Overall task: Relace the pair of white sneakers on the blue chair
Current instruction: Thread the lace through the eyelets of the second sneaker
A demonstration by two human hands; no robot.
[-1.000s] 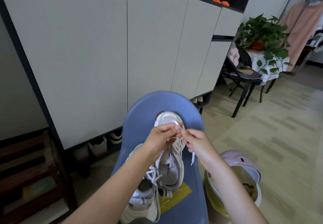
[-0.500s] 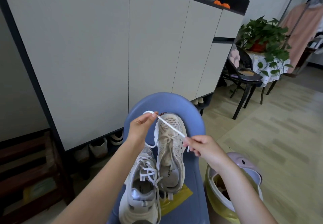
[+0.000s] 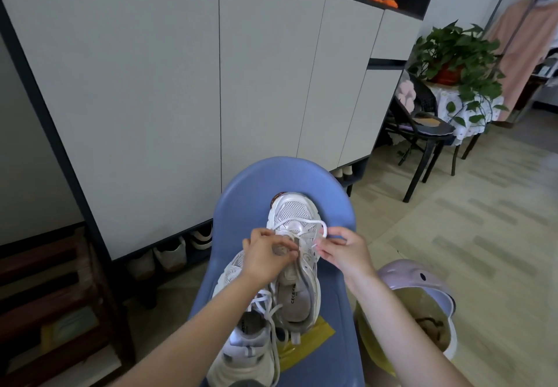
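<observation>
Both hands return from the raised pull: left hand (image 3: pixel 268 253) pinches the eyelet row, right hand (image 3: pixel 341 249) pinches the white lace (image 3: pixel 305 222) looped over the far sneaker (image 3: pixel 297 253), threading continues.

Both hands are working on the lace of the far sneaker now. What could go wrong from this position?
The lace makes a loose loop over the toe of the far sneaker; if the right hand pulls, it may catch there or lie twisted. The left hand covers the eyelets, so the person may miss one. The near sneaker lies at the front edge of the blue chair and might slip off if pushed.
</observation>
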